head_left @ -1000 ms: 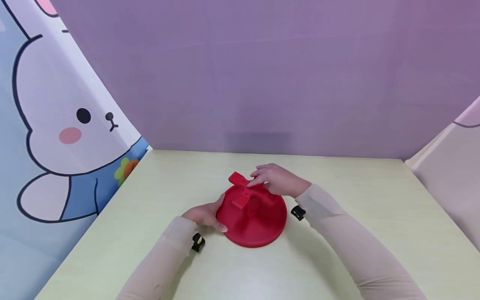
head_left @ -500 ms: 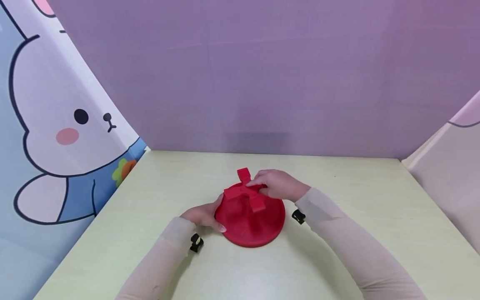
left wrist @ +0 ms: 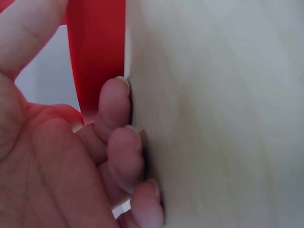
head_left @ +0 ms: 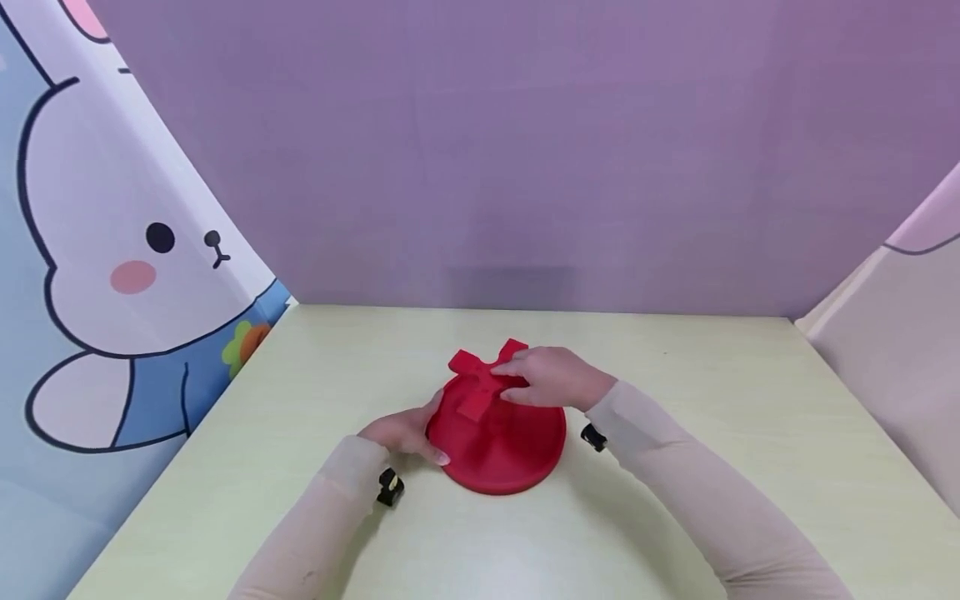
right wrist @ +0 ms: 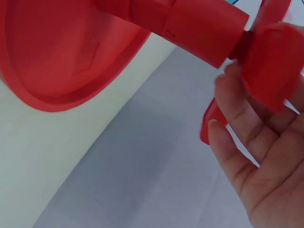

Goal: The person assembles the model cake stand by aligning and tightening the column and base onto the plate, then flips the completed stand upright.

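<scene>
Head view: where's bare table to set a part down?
Bare table: right of the right sleeve; left of the left sleeve; near side, between both sleeves; back band along the purple backdrop. Crowded: the red base, with the left grip at its rim and the right grip on the red cross-shaped top.

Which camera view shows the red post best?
Right wrist view: it shows the red post from the side. Head view shows it partly covered by the red cross; left wrist shows no clear part.
</scene>
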A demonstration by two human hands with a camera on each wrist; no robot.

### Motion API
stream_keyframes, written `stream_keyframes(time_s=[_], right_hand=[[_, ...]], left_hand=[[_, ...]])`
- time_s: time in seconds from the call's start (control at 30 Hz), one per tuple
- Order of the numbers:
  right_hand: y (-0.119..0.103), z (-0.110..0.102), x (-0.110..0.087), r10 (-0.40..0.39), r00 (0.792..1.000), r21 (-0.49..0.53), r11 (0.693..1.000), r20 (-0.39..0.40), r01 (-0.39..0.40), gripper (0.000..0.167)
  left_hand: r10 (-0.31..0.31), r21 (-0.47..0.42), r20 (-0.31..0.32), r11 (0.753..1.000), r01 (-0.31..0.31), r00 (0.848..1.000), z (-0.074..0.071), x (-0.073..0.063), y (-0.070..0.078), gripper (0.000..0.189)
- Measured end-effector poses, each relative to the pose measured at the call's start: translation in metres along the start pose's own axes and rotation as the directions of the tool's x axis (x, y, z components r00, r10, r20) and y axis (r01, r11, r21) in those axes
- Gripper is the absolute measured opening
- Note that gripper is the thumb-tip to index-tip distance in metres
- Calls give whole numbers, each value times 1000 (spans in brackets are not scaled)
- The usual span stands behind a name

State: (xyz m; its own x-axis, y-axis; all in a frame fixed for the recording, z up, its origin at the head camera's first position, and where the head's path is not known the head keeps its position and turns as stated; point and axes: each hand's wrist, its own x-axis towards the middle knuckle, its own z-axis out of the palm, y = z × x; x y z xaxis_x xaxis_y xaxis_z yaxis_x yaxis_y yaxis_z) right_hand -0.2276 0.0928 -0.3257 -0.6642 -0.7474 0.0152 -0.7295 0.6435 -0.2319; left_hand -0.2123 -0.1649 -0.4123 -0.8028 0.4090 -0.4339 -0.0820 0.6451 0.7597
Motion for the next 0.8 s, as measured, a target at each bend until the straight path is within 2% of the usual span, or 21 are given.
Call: stream_keyframes(time_s=[0.13, 0.27, 0.4, 0.53, 0.67, 0.8], right_hand=[[1, -7, -2, -15, 1000, 56, 998, -21, 17, 36], [6, -11, -4, -32, 992, 96, 994, -121, 44, 30], [11, -10, -2, -71, 979, 16, 997, -193, 75, 34], [14, -5, 0, -104, 975, -61, 994, -198, 93, 40], [16, 1, 2, -125, 976, -72, 991, -180, 113, 41], [17, 5, 4, -142, 972, -86, 988, -190, 128, 39]], left_hand=[[4, 23, -6, 1000, -4, 1000, -1, -2, -4, 116], [-2, 54, -17, 999, 3, 1000, -1, -2, -4, 116], [-2, 50, -17, 999, 2, 1000, -1, 0, -3, 116], [12, 31, -3, 999, -12, 1000, 0, 2, -2, 116], [23, 5, 15, 1000, -23, 1000, 0, 4, -1, 115], [9, 25, 4, 1000, -9, 1000, -1, 1, -2, 115]])
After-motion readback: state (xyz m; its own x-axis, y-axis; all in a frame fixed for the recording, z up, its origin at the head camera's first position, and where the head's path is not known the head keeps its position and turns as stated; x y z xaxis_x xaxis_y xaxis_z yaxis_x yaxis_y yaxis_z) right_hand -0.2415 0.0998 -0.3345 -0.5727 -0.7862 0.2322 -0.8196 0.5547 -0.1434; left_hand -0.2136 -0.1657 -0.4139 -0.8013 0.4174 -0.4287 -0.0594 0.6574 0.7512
